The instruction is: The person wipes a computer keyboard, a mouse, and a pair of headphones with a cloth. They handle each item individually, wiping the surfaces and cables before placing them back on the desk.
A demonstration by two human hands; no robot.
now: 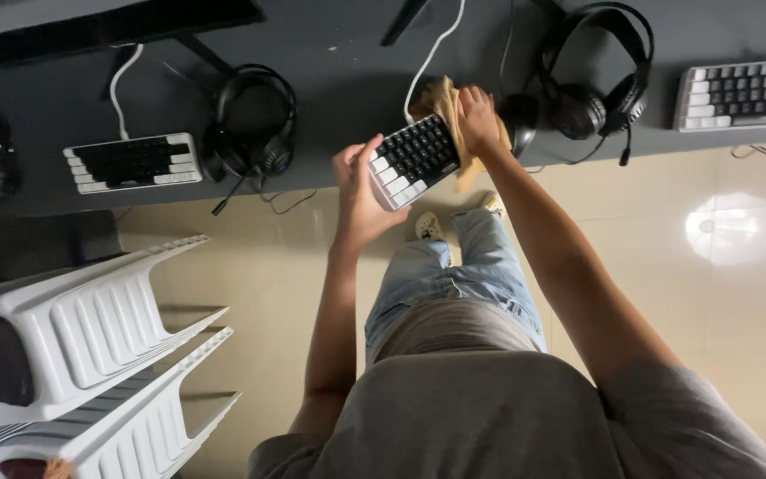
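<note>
My left hand (358, 191) grips the keyboard (414, 160) lifted off the counter (347, 80), so my right hand (476, 120) presses the cloth (447, 102) on it.

— How are the arms held?

— Both are stretched forward from the shoulders, bare below short grey sleeves. The left arm is bent slightly at the wrist; the right arm is extended straighter and reaches further.

— And the hands?

— The left hand (358, 189) is closed in a grip, its thumb raised and its fingers (374, 146) wrapped over an edge. The right hand (478, 121) is laid palm down, fingers curled and pressed flat.
</note>
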